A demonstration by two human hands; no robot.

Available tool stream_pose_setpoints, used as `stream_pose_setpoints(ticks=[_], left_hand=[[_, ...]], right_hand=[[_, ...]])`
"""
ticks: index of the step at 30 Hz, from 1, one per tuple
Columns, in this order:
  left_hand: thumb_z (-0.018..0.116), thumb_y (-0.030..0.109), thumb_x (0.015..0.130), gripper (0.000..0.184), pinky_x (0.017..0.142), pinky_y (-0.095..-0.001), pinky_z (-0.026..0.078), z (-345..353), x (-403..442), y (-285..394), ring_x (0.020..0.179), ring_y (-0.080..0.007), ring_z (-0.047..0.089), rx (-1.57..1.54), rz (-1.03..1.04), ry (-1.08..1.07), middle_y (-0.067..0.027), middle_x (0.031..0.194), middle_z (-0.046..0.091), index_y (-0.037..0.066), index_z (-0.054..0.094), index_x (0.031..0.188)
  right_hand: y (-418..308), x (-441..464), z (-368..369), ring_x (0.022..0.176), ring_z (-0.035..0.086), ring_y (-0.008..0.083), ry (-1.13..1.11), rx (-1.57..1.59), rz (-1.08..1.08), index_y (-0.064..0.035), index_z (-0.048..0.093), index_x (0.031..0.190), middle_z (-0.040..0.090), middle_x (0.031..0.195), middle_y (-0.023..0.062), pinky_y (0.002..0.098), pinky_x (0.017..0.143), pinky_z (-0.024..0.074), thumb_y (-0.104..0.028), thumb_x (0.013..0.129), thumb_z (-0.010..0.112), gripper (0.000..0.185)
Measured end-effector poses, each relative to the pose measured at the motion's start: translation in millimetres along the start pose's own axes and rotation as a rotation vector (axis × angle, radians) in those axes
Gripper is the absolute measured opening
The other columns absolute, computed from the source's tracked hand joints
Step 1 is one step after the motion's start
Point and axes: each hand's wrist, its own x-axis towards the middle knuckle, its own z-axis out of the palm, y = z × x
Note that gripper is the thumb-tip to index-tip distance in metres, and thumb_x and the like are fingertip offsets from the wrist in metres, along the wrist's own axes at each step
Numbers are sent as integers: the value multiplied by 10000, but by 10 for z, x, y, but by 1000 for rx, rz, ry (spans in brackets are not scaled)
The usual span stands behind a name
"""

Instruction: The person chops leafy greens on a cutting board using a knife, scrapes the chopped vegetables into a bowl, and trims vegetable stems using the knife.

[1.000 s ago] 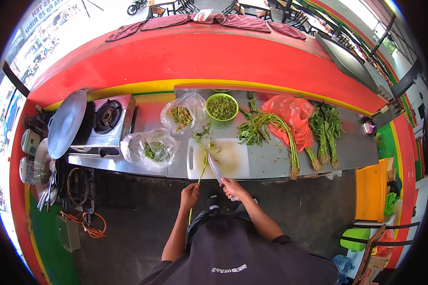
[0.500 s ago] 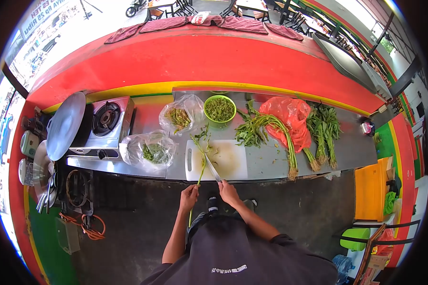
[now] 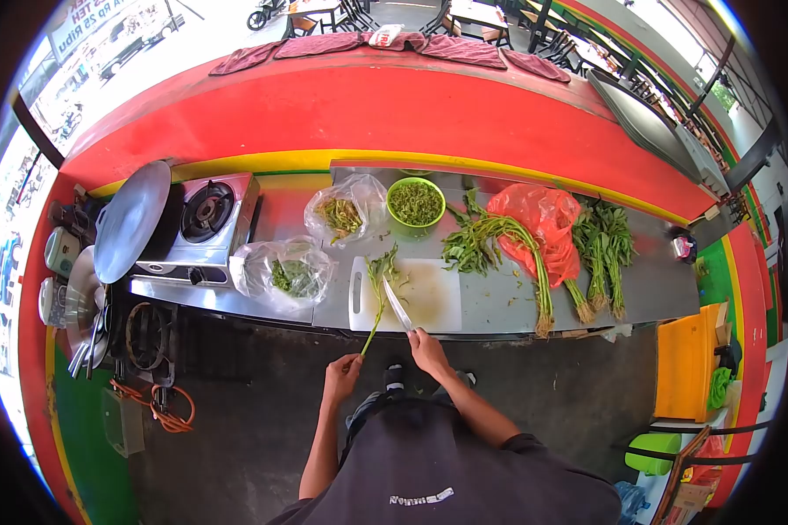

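Observation:
My left hand (image 3: 344,372) grips the lower part of a long green stem (image 3: 377,311) below the counter's front edge. The stem's leafy top lies over the left part of a white cutting board (image 3: 438,297). In my right hand (image 3: 427,350) is a knife (image 3: 397,304), its blade pointing forward over the board, just right of the stem. Small leaf scraps lie by the blade. Behind the board stands a green bowl (image 3: 416,202) of chopped greens. Leafy stalks (image 3: 534,254) with roots lie to the right.
Two clear plastic bags, one with greens (image 3: 282,276) and one with trimmings (image 3: 346,213), sit left of the board. Further left are a gas stove (image 3: 203,223) and a large wok lid (image 3: 131,221). A red plastic bag (image 3: 547,223) and more bundles (image 3: 604,254) lie right.
My left hand has moved down and slightly left, drawing the stem back towards my body. The knife stays over the board in my right hand. The view has shifted slightly.

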Motion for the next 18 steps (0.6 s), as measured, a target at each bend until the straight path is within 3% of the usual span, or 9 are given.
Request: stream_pose_setpoints(ticks=[6,18], left_hand=[[676,185,963,249,629,-261,507,13,-45,60,681,-70,610,74,103,51,-70,727,682,-39,721,1062],[679,177,960,242,616,-255,496,-72,-71,118,668,-57,588,110,57,54,-52,717,669,-41,723,1057]], right_hand=[[-56,53,28,863,630,518,12,-79,-49,-17,591,1070,670,865,296,593,744,495,-354,1037,479,357],[-132,38,-32,811,656,511,19,-196,-89,-11,567,1095,679,836,296,602,720,511,-345,1048,456,355]])
